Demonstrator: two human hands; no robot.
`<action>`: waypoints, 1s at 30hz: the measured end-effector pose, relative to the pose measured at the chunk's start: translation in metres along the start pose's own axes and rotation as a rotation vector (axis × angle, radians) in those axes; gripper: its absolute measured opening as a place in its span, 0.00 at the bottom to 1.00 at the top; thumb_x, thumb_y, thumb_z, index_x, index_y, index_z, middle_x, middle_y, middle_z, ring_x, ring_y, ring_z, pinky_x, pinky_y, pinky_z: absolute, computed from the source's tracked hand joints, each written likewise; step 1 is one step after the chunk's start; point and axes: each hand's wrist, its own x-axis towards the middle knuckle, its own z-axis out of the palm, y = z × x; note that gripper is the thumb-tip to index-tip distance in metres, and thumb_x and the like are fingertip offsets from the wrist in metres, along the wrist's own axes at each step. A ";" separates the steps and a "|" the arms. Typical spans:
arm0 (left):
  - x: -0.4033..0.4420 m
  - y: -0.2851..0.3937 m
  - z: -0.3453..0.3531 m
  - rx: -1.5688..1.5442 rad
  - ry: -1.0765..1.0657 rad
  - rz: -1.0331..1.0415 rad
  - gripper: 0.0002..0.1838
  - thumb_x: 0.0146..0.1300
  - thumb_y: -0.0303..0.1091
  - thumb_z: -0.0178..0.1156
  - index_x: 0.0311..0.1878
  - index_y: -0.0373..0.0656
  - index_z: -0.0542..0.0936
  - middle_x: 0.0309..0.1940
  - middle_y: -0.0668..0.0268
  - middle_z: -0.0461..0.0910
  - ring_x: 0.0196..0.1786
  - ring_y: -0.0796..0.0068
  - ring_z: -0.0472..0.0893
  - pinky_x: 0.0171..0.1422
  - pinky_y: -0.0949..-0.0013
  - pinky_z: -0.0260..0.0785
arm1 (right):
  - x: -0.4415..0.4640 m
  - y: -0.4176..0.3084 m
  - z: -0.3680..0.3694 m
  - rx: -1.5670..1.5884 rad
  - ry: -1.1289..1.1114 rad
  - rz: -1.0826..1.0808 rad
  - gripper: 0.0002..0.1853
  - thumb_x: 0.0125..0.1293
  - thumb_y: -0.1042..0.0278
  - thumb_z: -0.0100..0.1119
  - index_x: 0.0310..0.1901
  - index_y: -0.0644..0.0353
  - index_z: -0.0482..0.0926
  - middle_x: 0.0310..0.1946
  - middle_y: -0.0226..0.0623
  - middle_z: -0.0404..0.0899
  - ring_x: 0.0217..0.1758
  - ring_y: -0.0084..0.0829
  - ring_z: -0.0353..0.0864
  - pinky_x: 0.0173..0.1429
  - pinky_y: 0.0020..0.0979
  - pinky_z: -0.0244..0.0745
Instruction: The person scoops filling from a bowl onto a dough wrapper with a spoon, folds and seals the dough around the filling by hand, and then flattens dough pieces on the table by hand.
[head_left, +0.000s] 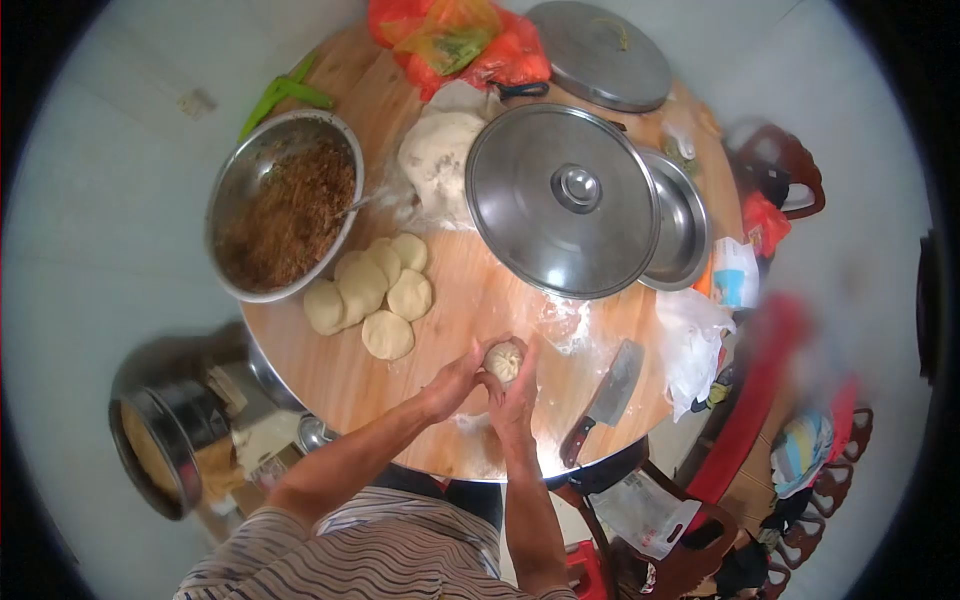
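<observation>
A pleated, filled bun (503, 361) sits cupped between my two hands above the front of the round wooden table. My left hand (457, 384) curls round its left side, and my right hand (516, 398) wraps its right side. The gathered pleats face up. Left of my hands, several flat dough rounds (388, 335) lie overlapping on the wood. Beyond them stands a steel bowl (216, 240) of brown minced filling (295, 215), with a utensil handle sticking out. A big lump of dough (438, 160) rests farther back.
A cleaver (612, 385) lies right of my hands, near the front edge. A steel lid (520, 225) partly covers a metal basin (690, 225). Another round lid (600, 55), red plastic bags (515, 50) and green peppers (285, 92) are at the back. A white bag (690, 335) hangs at the right edge.
</observation>
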 end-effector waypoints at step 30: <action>0.159 -0.012 -0.013 0.261 0.155 0.362 0.18 0.80 0.23 0.48 0.69 0.35 0.75 0.68 0.57 0.77 0.71 0.65 0.73 0.78 0.62 0.62 | 0.143 0.040 0.017 0.824 0.699 0.360 0.28 0.82 0.45 0.49 0.62 0.66 0.78 0.59 0.46 0.79 0.63 0.38 0.77 0.61 0.44 0.76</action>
